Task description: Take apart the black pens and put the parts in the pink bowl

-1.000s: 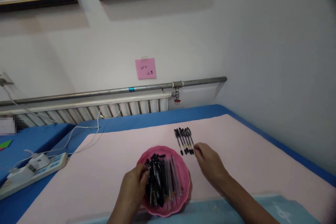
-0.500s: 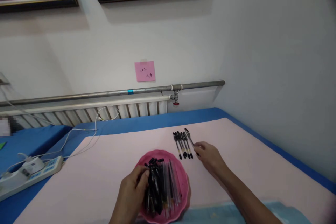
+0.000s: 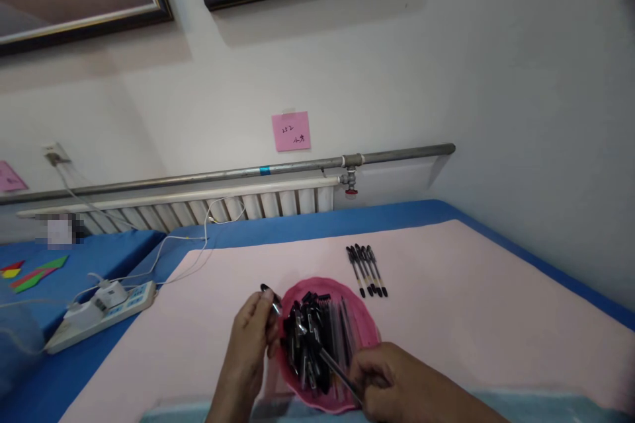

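My left hand (image 3: 251,334) is at the left rim of a pink scalloped plate (image 3: 370,324), its fingers closed on a small black piece with a shiny side, which looks like a pen cap (image 3: 268,295). My right hand (image 3: 391,380) grips a pen (image 3: 336,367) whose black end points over the plate's contents. Piled in the plate are black pen caps and pen parts (image 3: 310,327), with clear pen barrels (image 3: 342,327) on the right side. Beyond the plate lies a row of several black-capped pens (image 3: 367,271), side by side on the pink sheet.
The pink sheet (image 3: 461,317) covers a blue table (image 3: 397,208). A power strip (image 3: 106,317) with plugs and white cables lies at left, near coloured flat pieces (image 3: 42,274). Light blue cloth (image 3: 540,403) runs along the front. A radiator (image 3: 278,201) and pipe stand behind.
My right hand has moved from beside the pen row back to the plate, bringing a pen over it. My left hand has lifted a small black piece from the pile to the rim. The view has shifted left.
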`<state>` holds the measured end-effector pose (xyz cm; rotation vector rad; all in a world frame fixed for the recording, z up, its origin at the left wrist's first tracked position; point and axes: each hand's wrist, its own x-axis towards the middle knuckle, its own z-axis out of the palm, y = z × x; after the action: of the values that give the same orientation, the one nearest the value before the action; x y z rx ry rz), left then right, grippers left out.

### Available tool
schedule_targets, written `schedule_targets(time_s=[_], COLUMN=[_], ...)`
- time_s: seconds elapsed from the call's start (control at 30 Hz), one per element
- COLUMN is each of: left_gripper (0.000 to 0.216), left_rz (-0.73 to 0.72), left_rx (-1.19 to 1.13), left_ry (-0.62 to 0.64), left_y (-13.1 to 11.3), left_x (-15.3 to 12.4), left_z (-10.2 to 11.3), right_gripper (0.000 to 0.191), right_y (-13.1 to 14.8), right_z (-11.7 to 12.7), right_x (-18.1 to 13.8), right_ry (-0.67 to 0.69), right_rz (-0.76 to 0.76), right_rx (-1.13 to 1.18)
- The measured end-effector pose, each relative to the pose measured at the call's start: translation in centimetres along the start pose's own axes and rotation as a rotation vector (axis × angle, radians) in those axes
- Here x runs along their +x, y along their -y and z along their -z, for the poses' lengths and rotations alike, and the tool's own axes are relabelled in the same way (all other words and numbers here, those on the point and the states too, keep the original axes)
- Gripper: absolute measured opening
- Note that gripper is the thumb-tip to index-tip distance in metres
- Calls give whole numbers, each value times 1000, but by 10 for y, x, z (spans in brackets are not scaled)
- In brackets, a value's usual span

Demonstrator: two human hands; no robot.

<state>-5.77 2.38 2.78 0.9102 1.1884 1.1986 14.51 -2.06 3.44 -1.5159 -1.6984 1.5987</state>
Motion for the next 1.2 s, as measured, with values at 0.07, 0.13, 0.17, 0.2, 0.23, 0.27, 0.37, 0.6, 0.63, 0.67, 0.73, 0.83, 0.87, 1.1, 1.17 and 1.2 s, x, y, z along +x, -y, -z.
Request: schedule_targets(time_s=[0.07,0.13,0.17,0.2,0.23,0.27,0.37,0.6,0.63,0.67,0.73,0.83,0.87,1.1,1.17,1.2], left_gripper=[42,41,41,40,39,38,37,41,40,39,35,30,28,24,24,24], left_rz=[-61,-108,-139,-174,-197,-192,3,217,201,188,159,116,106,89,92,93], left_rx=[227,506,612,665,659,602,232,-279,-297,-306,-306,-309,-315,-372,-364,-362], left_ry=[-55,-59,-65,-68,-56,-18,245,362,352,348,345,310,294,316,311,310], left_y=[-3,-4,-3,-2,-1,0,5,10,10,9,9,11,12,14,14,14], left_x=[3,5,5,4,3,1,-7,-13,-12,-11,-10,-10,-10,-10,-10,-10], left_z=[11,17,17,16,13,9,-6,-20,-20,-20,-19,-19,-19,-19,-20,-20], right_gripper=[10,5,4,4,4,6,16,14,14,13,12,13,15,31,24,20], right_y=[1,2,3,4,5,5,2,1,1,1,1,-1,-2,-8,-9,-9], right_z=[2,2,1,-1,-2,-4,-7,-9,-9,-9,-9,-10,-11,-23,-23,-23], right_x=[1,1,2,2,3,4,6,7,7,7,8,8,8,11,12,13], right_ry=[-28,-63,-68,-62,-50,-30,33,122,136,147,159,131,122,219,188,165], right_rz=[-24,-43,-52,-56,-57,-58,-77,-58,-66,-71,-64,-11,10,129,137,140], right_rx=[65,165,215,258,292,315,332,396,407,419,442,457,456,684,677,657])
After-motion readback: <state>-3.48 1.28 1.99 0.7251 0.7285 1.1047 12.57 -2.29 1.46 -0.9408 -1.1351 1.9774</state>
